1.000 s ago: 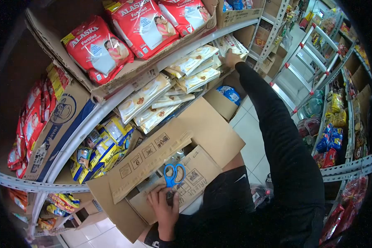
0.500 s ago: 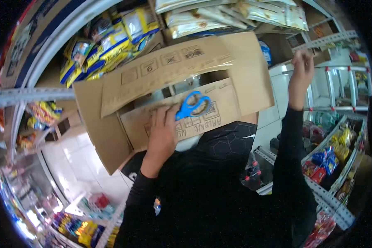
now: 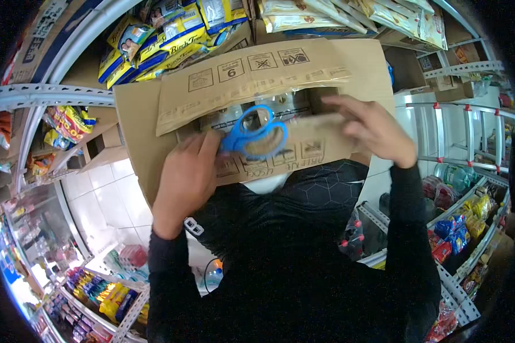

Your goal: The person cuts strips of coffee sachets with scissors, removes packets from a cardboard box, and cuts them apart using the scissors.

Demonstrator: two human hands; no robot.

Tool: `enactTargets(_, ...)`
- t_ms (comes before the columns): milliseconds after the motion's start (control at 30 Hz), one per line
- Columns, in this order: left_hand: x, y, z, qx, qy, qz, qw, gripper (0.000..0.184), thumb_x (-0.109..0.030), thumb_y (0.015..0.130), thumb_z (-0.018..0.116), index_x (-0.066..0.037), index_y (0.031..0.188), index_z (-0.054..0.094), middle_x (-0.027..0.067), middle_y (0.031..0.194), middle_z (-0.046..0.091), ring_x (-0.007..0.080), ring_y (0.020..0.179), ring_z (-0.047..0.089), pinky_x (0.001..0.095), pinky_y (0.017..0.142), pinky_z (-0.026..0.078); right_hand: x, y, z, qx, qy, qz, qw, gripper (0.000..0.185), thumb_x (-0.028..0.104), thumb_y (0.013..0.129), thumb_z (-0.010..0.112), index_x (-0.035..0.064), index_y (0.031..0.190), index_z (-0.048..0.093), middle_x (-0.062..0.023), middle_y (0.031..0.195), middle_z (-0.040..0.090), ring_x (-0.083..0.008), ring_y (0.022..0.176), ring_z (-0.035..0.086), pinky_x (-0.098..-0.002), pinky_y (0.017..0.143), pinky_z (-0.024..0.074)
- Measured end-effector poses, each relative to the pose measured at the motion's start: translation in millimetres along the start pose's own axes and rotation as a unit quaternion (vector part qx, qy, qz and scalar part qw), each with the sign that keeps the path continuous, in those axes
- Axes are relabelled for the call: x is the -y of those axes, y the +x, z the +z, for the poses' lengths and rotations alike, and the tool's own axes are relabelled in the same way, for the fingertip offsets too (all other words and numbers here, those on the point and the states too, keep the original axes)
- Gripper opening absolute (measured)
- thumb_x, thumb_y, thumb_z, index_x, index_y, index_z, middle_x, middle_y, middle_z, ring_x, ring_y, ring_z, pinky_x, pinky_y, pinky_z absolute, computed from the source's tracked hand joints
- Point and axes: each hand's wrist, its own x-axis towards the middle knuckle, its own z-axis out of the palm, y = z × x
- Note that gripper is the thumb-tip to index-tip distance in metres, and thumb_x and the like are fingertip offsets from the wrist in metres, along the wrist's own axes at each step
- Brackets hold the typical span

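A cardboard box (image 3: 372,74) lies across my lap, its flaps spread and its top partly open. Inside the gap, clear plastic-looking items (image 3: 280,103) show, too covered to name. My left hand (image 3: 186,174) rests at the left end of the near flap (image 3: 269,151), fingers closed round the blade end of a pair of blue-handled scissors (image 3: 252,137). The handle loops stick out over the opening, and the blades are hidden. My right hand (image 3: 377,128) is at the flap's right end, fingers apart and slightly blurred; whether it touches the cardboard is unclear.
Yellow and blue Birch Tree packs (image 3: 171,48) fill a shelf at the upper left. White packs (image 3: 309,17) are stacked beyond the box. A metal shelf rail (image 3: 51,96) runs close on the left. On the right stand a ladder (image 3: 469,131) and racks of snack bags (image 3: 452,228).
My right hand has come in from the far right to the near flap. The near flap has lifted. My left hand and the scissors have shifted, the loops now over the opening.
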Motion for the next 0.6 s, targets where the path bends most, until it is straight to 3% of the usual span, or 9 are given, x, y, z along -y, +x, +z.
enactTargets(33, -12, -11, -17, 0.039, -0.003, -0.029, 0.999, 0.032, -0.013, 0.079, 0.064, -0.002, 0.107, 0.051, 0.0230, 0.087, 0.060, 0.0452, 0.080, 0.057, 0.0501, 0.069, 0.046, 6, -5, -13, 0.096, 0.114, 0.037, 0.988, 0.061, 0.053, 0.092, 0.045, 0.0031, 0.126, 0.051, -0.0168, 0.103, 0.065, -0.0246, 0.093, 0.064, -0.0361, 0.080, 0.0500)
enactTargets(67, -15, -22, -27, 0.090, -0.055, -0.010, 0.994, 0.033, -0.014, 0.080, 0.064, -0.003, 0.108, 0.051, 0.0232, 0.084, 0.060, 0.0457, 0.078, 0.057, 0.0509, 0.068, 0.045, 3, -11, -15, 0.122, 0.188, -0.018, 0.975, 0.053, 0.046, 0.095, 0.044, 0.0010, 0.120, 0.056, -0.0121, 0.089, 0.069, -0.0160, 0.073, 0.066, -0.0279, 0.063, 0.0511)
enactTargets(167, -9, -40, -37, 0.193, -0.150, 0.035, 0.969, 0.030, -0.016, 0.082, 0.060, -0.004, 0.108, 0.050, 0.0224, 0.078, 0.059, 0.0440, 0.074, 0.058, 0.0518, 0.063, 0.044, 12, -5, -24, 0.365, 0.148, 0.060, 0.917, 0.048, 0.039, 0.096, 0.047, -0.0004, 0.122, 0.054, -0.0120, 0.094, 0.069, -0.0140, 0.071, 0.065, -0.0252, 0.060, 0.0499)
enactTargets(267, -9, -33, -6, 0.269, -0.101, -0.005, 0.958, 0.026, -0.019, 0.088, 0.053, -0.003, 0.108, 0.049, 0.0206, 0.082, 0.061, 0.0382, 0.079, 0.061, 0.0488, 0.064, 0.046, -3, 4, 29, 0.394, 0.191, 0.036, 0.898, 0.041, 0.034, 0.096, 0.050, 0.0004, 0.119, 0.052, -0.0080, 0.088, 0.067, -0.0103, 0.070, 0.064, -0.0247, 0.059, 0.0494)
enactTargets(300, -9, -36, 14, 0.241, -0.081, 0.028, 0.967, 0.025, -0.020, 0.089, 0.053, -0.003, 0.107, 0.049, 0.0202, 0.083, 0.061, 0.0381, 0.079, 0.061, 0.0486, 0.064, 0.046, -4, 8, 48, 0.412, 0.186, 0.019, 0.892, 0.040, 0.034, 0.096, 0.050, 0.0005, 0.118, 0.052, -0.0070, 0.086, 0.067, -0.0094, 0.071, 0.064, -0.0244, 0.059, 0.0493)
enactTargets(367, -6, -47, 56, 0.186, -0.047, 0.091, 0.977, 0.024, -0.022, 0.090, 0.053, -0.004, 0.107, 0.049, 0.0194, 0.084, 0.062, 0.0380, 0.080, 0.061, 0.0482, 0.065, 0.046, -2, 12, 91, 0.440, 0.335, 0.110, 0.826, 0.036, 0.033, 0.097, 0.049, 0.0017, 0.115, 0.053, -0.0047, 0.081, 0.063, -0.0082, 0.068, 0.062, -0.0233, 0.057, 0.0475)
enactTargets(467, -9, -47, 79, 0.191, -0.081, 0.038, 0.978, 0.020, -0.023, 0.091, 0.051, -0.007, 0.103, 0.049, 0.0170, 0.085, 0.062, 0.0376, 0.080, 0.061, 0.0474, 0.067, 0.048, 2, 12, 115, 0.316, 0.490, 0.179, 0.793, 0.028, 0.027, 0.095, 0.054, 0.0041, 0.110, 0.056, -0.0018, 0.078, 0.061, -0.0067, 0.065, 0.059, -0.0221, 0.055, 0.0446)
enactTargets(567, -8, -30, 78, 0.256, -0.087, -0.020, 0.963, 0.022, -0.025, 0.091, 0.051, -0.009, 0.107, 0.053, 0.0183, 0.089, 0.062, 0.0369, 0.081, 0.061, 0.0456, 0.071, 0.048, -4, 13, 128, 0.134, 0.263, -0.008, 0.955, 0.022, 0.020, 0.087, 0.065, 0.0070, 0.104, 0.059, -0.0020, 0.073, 0.058, -0.0058, 0.061, 0.056, -0.0228, 0.053, 0.0432)
enactTargets(600, -4, -26, 80, 0.221, -0.087, -0.014, 0.971, 0.023, -0.025, 0.091, 0.052, -0.009, 0.109, 0.054, 0.0185, 0.091, 0.062, 0.0369, 0.082, 0.061, 0.0453, 0.072, 0.048, 2, 12, 122, 0.113, 0.174, -0.036, 0.978, 0.024, 0.014, 0.079, 0.071, 0.0079, 0.100, 0.060, -0.0045, 0.075, 0.057, -0.0123, 0.059, 0.056, -0.0280, 0.053, 0.0438)
